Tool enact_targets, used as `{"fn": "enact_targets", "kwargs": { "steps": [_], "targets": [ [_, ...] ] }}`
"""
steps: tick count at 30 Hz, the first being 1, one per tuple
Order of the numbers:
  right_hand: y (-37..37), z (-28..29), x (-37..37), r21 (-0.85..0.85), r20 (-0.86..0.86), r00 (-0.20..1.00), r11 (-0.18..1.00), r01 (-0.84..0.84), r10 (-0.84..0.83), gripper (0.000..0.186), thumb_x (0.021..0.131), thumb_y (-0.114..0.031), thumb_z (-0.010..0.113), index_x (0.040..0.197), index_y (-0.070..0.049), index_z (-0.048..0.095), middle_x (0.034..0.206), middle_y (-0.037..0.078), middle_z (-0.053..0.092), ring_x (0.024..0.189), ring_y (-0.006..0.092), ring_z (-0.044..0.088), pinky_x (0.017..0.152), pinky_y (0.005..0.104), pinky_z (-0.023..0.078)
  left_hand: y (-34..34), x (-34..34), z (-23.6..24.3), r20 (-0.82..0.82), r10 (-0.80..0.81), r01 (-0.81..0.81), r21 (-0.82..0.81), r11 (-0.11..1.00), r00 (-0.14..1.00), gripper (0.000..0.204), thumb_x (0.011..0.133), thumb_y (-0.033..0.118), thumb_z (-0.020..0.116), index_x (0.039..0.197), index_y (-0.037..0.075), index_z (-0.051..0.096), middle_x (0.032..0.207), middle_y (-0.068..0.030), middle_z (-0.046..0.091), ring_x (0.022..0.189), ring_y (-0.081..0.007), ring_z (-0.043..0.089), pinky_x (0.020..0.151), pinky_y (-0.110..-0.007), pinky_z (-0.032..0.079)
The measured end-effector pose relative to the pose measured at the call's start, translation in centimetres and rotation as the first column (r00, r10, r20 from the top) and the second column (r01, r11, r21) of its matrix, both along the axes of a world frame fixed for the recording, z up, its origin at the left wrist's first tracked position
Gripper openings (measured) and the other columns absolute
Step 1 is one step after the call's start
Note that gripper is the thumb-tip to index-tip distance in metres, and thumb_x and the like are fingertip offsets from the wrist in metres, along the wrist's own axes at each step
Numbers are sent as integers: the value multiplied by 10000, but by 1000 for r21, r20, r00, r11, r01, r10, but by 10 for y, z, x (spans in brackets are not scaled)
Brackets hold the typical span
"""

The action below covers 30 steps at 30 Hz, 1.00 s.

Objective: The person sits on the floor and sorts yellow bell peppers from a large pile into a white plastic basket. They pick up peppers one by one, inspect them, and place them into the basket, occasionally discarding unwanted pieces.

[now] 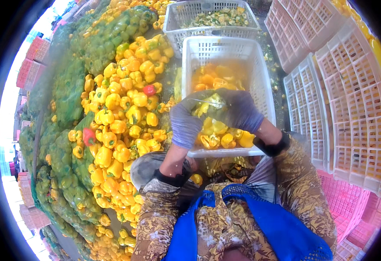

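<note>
Both of my hands wear purple-grey gloves and meet over the near half of a white plastic crate (266, 100). A yellow bell pepper (212, 104) with a pale inside showing is held between them. My left hand (187, 119) is closed against its left side. From the right, my right hand (242, 109) curls round it, its fingers partly hidden and smeared. A thin light line crosses above the pepper; I cannot tell what it is. Below the hands lie opened yellow pepper pieces (216, 127). Beyond them, more orange-yellow pieces (220, 76) sit in the crate's far half.
A second crate (179, 37) with pale green-white scraps stands behind. Loose yellow peppers (118, 126) heap up on my left, with a red pepper (88, 137) among them and green net sacks (64, 148) beyond. White crates (351, 104) and a pink crate (340, 202) stand right.
</note>
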State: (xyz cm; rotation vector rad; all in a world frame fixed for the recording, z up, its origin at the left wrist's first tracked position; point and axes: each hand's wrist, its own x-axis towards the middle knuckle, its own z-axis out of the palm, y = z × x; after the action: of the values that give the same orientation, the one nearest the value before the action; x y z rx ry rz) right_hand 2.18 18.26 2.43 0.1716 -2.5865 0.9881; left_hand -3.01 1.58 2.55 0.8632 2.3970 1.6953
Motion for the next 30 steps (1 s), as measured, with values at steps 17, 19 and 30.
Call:
{"fn": "enact_targets", "kwargs": {
  "steps": [17, 19, 30],
  "targets": [
    [5, -11, 7, -69, -50, 968, 968, 242, -245, 265, 673, -252, 732, 730, -54, 564, 632, 153, 593, 612, 342, 606, 530, 395, 467, 26, 17, 6, -321, 133, -110, 87, 990, 938, 382, 653, -90, 651, 1010, 43, 688, 1005, -117, 680, 929, -202, 653, 823, -285, 494],
    [11, -20, 6, -85, -40, 973, 971, 225, -229, 285, 673, -266, 742, 730, -51, 564, 627, 154, 591, 605, 339, 606, 531, 394, 466, 31, 14, 2, -370, 128, -111, 66, 992, 920, 342, 666, -72, 660, 988, 41, 691, 1015, -113, 674, 946, -207, 646, 834, -287, 491],
    [33, 13, 17, 26, 191, 978, 996, 82, -85, 404, 712, -401, 729, 912, -62, 635, 746, 150, 646, 693, 324, 637, 627, 389, 506, 39, -2, 10, -211, -279, 268, -83, 960, 937, 363, 766, -4, 636, 1126, 22, 599, 1113, -139, 625, 1010, -263, 604, 859, -317, 482]
  ]
}}
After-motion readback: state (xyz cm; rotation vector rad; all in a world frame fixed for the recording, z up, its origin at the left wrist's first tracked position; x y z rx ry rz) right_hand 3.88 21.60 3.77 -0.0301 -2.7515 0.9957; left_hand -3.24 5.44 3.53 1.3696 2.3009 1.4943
